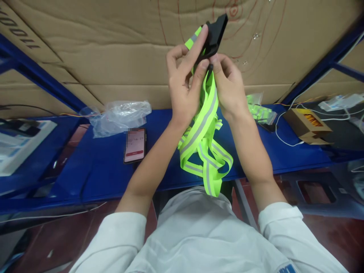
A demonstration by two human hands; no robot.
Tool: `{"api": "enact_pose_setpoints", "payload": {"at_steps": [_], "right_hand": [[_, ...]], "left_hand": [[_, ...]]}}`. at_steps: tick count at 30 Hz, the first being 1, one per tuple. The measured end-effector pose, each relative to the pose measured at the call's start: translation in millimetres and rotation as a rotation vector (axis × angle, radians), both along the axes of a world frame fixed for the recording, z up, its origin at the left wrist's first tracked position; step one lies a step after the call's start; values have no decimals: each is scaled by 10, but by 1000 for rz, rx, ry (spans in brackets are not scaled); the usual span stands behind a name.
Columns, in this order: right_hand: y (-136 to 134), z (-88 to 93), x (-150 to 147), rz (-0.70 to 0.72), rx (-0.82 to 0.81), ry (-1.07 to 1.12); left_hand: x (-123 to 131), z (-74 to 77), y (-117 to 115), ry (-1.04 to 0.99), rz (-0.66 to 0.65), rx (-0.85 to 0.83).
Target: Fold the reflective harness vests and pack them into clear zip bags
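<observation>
A flat black plastic piece [215, 35] is held up in front of the cardboard; I cannot make out its exact kind. My left hand [184, 77] grips it from the left, index finger stretched along its side and thumb at its lower end. On the right, my right hand [229, 81] pinches the piece's lower edge between thumb and curled fingers. Neon-yellow reflective straps [202, 125] with a grey stripe hang in loops below both hands, down past the front edge of the blue table. Part of the strap shows behind my left fingers, and its join to the black piece is hidden.
A phone [135, 146] and clear plastic bags [122, 116] lie left on the blue table [105, 167]. To the right are a bagged yellow strap set [261, 110], a white cable and an open cardboard box [307, 126]. A cardboard wall [127, 49] rises behind, between blue frame bars.
</observation>
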State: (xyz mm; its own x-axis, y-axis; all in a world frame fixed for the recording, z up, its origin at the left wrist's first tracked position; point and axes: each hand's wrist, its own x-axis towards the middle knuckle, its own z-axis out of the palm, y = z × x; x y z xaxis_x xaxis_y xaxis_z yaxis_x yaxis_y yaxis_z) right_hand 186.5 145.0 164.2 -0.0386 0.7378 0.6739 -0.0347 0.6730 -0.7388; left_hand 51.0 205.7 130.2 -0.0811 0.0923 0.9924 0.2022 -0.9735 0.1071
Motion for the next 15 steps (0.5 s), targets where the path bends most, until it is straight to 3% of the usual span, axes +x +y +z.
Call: {"api": "enact_pose_setpoints", "payload": {"at_steps": [3,8,12,15], "right_hand": [[54,-44,4,66,-152,-52],[84,-79,-25,103,-183,-17],[42,4,87,103,-47,53],[-2,125,280,100,89,105]], "left_hand": [[-64,18,47,41,-18,-55],[-106,97,1,94,-69,25],[-128,193,-198,-14,-62,14],[-338,266,-194,76,60,64]]}}
